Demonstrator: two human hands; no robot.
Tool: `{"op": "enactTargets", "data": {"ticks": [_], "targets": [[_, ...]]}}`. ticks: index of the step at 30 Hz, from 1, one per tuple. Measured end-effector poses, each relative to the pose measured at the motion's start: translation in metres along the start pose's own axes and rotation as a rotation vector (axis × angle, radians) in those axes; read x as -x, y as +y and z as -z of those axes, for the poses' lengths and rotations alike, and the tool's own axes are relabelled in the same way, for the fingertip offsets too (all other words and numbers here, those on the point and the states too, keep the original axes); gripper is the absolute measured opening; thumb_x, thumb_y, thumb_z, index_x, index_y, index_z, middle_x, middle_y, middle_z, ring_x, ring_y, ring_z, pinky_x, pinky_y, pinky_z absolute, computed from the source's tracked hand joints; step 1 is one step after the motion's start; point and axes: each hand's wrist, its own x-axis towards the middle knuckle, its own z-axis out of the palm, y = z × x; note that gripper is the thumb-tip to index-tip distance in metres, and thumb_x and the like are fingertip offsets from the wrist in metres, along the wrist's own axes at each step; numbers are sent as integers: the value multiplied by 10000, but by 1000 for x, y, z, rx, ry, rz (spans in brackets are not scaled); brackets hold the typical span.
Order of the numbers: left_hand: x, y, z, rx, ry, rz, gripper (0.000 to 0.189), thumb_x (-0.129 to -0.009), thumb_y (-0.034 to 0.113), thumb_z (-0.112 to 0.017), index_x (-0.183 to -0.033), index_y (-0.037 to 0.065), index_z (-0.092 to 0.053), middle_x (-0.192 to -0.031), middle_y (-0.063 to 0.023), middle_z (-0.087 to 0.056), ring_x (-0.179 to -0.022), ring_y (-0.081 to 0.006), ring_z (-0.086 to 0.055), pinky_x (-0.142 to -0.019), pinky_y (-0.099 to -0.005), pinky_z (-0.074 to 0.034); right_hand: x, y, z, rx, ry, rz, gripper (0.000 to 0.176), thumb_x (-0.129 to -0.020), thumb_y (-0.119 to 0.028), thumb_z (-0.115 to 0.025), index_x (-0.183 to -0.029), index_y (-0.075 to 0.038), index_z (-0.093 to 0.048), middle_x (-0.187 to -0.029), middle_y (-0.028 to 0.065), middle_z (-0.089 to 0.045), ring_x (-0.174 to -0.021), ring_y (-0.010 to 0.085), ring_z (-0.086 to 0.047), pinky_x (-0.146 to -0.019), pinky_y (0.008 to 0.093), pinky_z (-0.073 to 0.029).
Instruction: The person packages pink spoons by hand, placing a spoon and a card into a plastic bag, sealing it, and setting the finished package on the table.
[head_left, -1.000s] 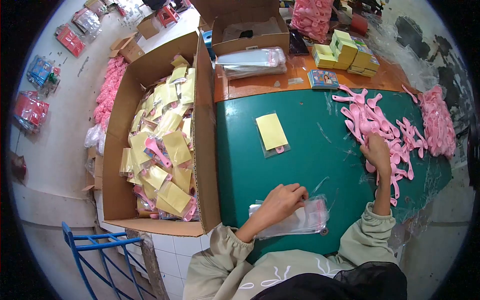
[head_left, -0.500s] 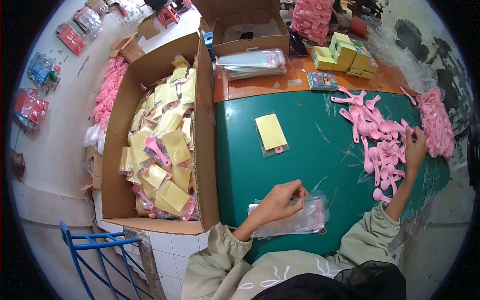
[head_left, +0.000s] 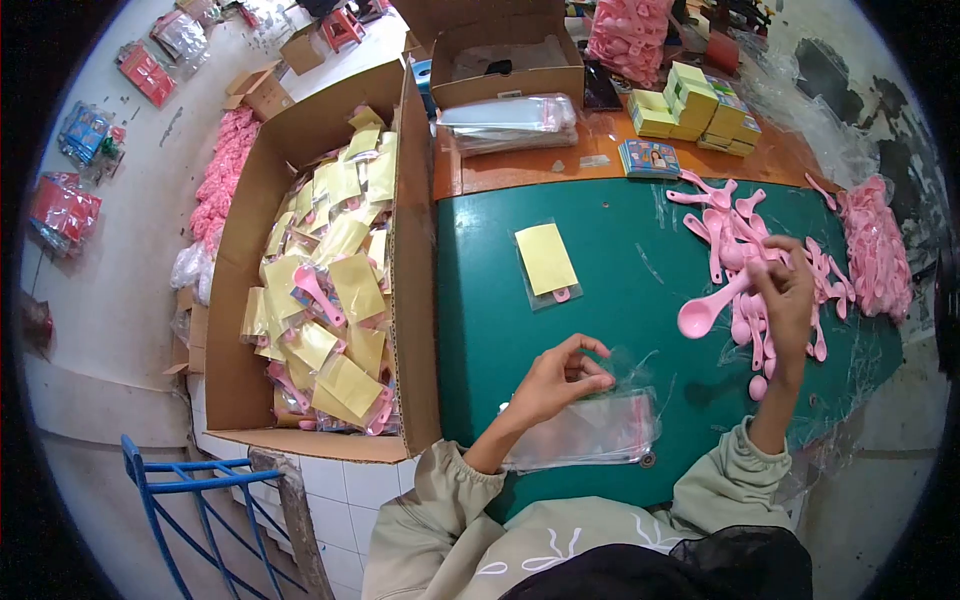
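My right hand [head_left: 788, 290] is closed on the handle of a pink plastic spoon [head_left: 702, 316], whose bowl points left over the green mat [head_left: 480, 370]. Beneath and around it lies a loose heap of pink spoons [head_left: 742, 225]. My left hand [head_left: 562, 382] hovers over a stack of clear plastic bags [head_left: 580, 436], thumb and forefinger apart. A thin piece of clear film [head_left: 630, 368] stands up right at those fingertips. Farther up the mat, a packed clear bag [head_left: 547, 262] shows a yellow card and the pink end of a spoon.
At left, a large cardboard box [head_left: 418, 300] holds many packed bags. Behind the mat are a pile of clear bags [head_left: 510, 122], yellow card stacks [head_left: 690, 105] and picture cards [head_left: 648, 158]. A bundle of pink spoons [head_left: 875, 245] lies at the right edge.
My right hand has moved left from the heap and now carries a pink spoon. The fingers of my left hand have spread from a pinch, and clear film has risen beside them.
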Motion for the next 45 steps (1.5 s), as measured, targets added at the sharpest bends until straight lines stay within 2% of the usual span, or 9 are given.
{"op": "enactTargets", "data": {"ticks": [4, 13, 19, 31, 34, 40, 41, 43, 45], "targets": [[-1, 2, 4, 72, 38, -13, 358, -808, 71, -679, -1106, 29, -484, -848, -70, -653, -804, -108, -606, -718, -250, -489, 18, -3, -41, 67, -141, 96, 169, -810, -22, -632, -958, -17, -550, -766, 33, -592, -700, 83, -584, -643, 209, -463], [2, 14, 8, 164, 75, -9, 390, -806, 63, -678, -1141, 23, -483, -858, -69, -655, -795, -97, -605, -713, -240, -488, 31, -3, -69, 99, -98, 177, 154, -813, -11, -633, -939, -5, -544, -793, 27, -577, -744, 73, -572, -667, 209, -468], [2, 14, 9, 192, 53, 8, 385, -813, 61, -669, -1151, 20, -489, -866, -61, -652, -799, -96, -603, -721, -239, -489, 31, 6, -74, -290, -179, 17, 165, -830, -20, -620, -971, -14, -536, -814, 11, -562, -771, 79, -564, -687, 203, -464], [-2, 15, 2, 16, 110, -92, 292, -903, 151, -555, -1165, 21, -548, -942, -64, -647, -831, -85, -591, -725, -215, -471, 41, -10, -91, -77, -231, 167, 188, -786, -12, -668, -902, -14, -521, -734, 64, -615, -680, 90, -592, -651, 224, -481], [0, 16, 6, 5, 62, -68, 277, -936, 213, -503, -1088, 9, -612, -887, -55, -657, -810, -78, -591, -699, -210, -464, 38, -16, -85, 0, -276, 199, 257, -815, -176, -684, -946, -11, -536, -840, 96, -624, -746, 133, -607, -682, 252, -488], [6, 40, 6, 197, 206, -162, 336, -953, 250, -472, -1026, -32, -639, -873, -71, -672, -782, -91, -597, -695, -215, -465, 7, -30, -103, -105, -951, 527, 671, -831, -636, -414, -1034, -19, -581, -1137, 172, -536, -1062, 270, -517, -901, 378, -412], [7, 42, 5, 209, 217, -152, 332, -951, 248, -478, -1023, -33, -640, -879, -76, -673, -783, -95, -599, -703, -218, -468, -9, -26, -106, -187, -1048, 470, 640, -865, -615, -382, -1008, -35, -612, -1156, 168, -530, -1097, 274, -490, -949, 388, -373], [7, 43, 7, 225, 234, -182, 324, -947, 243, -491, -1015, -36, -641, -887, -85, -674, -787, -104, -603, -716, -226, -473, -69, -6, -107, -326, -1010, 393, 554, -893, -548, -412, -965, -49, -643, -1141, 140, -549, -1038, 250, -532, -887, 383, -426], [8, 41, 10, 230, 246, -262, 314, -941, 236, -505, -1008, -38, -642, -892, -92, -674, -790, -112, -607, -726, -235, -477, -150, 49, -106, 228, -600, 198, 426, -900, -408, -494, -937, -14, -650, -947, 121, -637, -832, 215, -619, -706, 355, -487]]}}
